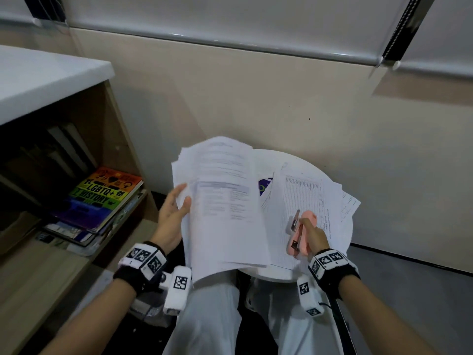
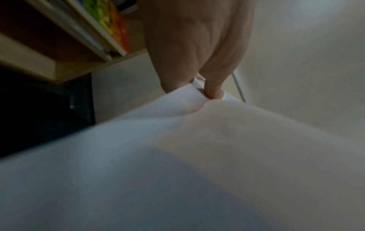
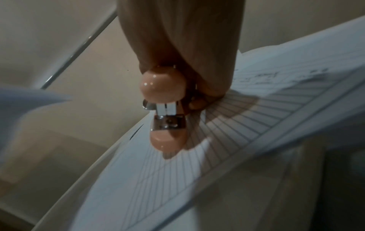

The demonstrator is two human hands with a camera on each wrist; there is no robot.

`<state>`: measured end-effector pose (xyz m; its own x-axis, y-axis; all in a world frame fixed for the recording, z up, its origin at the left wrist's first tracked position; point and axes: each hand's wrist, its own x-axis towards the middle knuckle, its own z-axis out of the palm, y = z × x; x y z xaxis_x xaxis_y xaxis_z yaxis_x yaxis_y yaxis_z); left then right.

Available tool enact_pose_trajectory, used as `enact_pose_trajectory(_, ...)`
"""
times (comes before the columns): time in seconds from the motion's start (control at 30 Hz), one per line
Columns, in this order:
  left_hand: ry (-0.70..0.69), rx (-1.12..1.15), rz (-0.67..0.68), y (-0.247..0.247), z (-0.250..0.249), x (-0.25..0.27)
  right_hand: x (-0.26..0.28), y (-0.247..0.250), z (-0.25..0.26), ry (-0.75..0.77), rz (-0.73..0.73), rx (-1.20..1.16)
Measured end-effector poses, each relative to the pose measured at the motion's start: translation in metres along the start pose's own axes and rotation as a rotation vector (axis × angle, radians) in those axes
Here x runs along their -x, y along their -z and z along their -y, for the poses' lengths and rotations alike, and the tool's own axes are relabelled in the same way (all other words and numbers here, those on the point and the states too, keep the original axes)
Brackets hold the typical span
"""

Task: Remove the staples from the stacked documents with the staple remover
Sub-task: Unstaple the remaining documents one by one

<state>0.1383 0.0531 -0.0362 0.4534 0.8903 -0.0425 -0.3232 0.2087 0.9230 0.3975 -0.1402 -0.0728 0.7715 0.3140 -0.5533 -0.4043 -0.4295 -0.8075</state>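
Observation:
A thick stack of white printed documents (image 1: 222, 201) is lifted above my lap, and my left hand (image 1: 174, 208) pinches its left edge between thumb and fingers; the left wrist view shows the fingers (image 2: 213, 87) gripping the paper edge (image 2: 177, 140). My right hand (image 1: 313, 234) holds a pink staple remover (image 1: 303, 233) with metal jaws over a lined table sheet (image 1: 302, 201) on the small round white table (image 1: 276, 274). In the right wrist view the pink tool (image 3: 164, 109) hangs just above the lined sheet (image 3: 237, 125).
More loose sheets (image 1: 345, 201) and a purple-blue item (image 1: 263, 187) lie on the round table. A wooden bookshelf (image 1: 120, 139) with a rainbow-covered book (image 1: 102, 196) stands to my left under a white top. A beige wall rises close behind the table.

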Motion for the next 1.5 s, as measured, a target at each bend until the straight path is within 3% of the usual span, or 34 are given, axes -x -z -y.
enact_pose_trajectory(0.13,0.226,-0.337,0.086,0.004,0.036,0.039,0.016,0.007,0.011,-0.044,0.036,-0.104)
enact_pose_trajectory(0.2,0.359,-0.537,0.161,0.009,0.047,0.054,0.016,0.009,0.015,-0.044,0.090,-0.270)
enact_pose_trajectory(0.27,0.433,-0.627,0.228,0.009,0.048,0.064,0.013,0.011,0.018,-0.018,0.055,-0.345)
enact_pose_trajectory(0.37,0.429,-0.681,0.345,0.004,0.039,0.069,0.020,0.013,0.030,0.072,-0.020,-0.285)
enact_pose_trajectory(0.43,0.471,-0.704,0.409,0.001,0.032,0.067,0.027,0.006,0.038,0.225,-0.036,-0.163)
enact_pose_trajectory(0.5,0.517,-0.789,0.456,0.001,0.028,0.063,0.034,-0.008,0.045,0.370,0.043,0.002)
enact_pose_trajectory(0.57,0.413,-1.080,0.448,0.004,0.028,0.054,0.043,-0.027,0.047,0.409,0.170,0.173)
enact_pose_trajectory(0.63,0.196,-1.404,0.333,0.003,0.029,0.044,0.049,-0.048,0.045,0.358,0.298,0.298)
enact_pose_trajectory(0.7,-0.013,-1.497,0.195,-0.005,0.029,0.034,0.054,-0.075,0.041,0.374,0.366,0.449)
enact_pose_trajectory(0.77,-0.126,-1.493,0.169,-0.015,0.032,0.020,0.057,-0.101,0.037,0.464,0.359,0.708)
enact_pose_trajectory(0.9,-0.014,-1.609,0.323,-0.019,0.050,-0.003,0.053,-0.139,0.029,0.612,0.308,1.077)
enact_pose_trajectory(1.0,0.057,-1.590,0.380,-0.016,0.059,-0.008,0.051,-0.153,0.026,0.614,0.226,1.086)
enact_pose_trajectory(1.5,0.020,-1.688,0.480,-0.005,0.071,-0.009,0.036,-0.188,0.015,0.601,0.092,1.050)
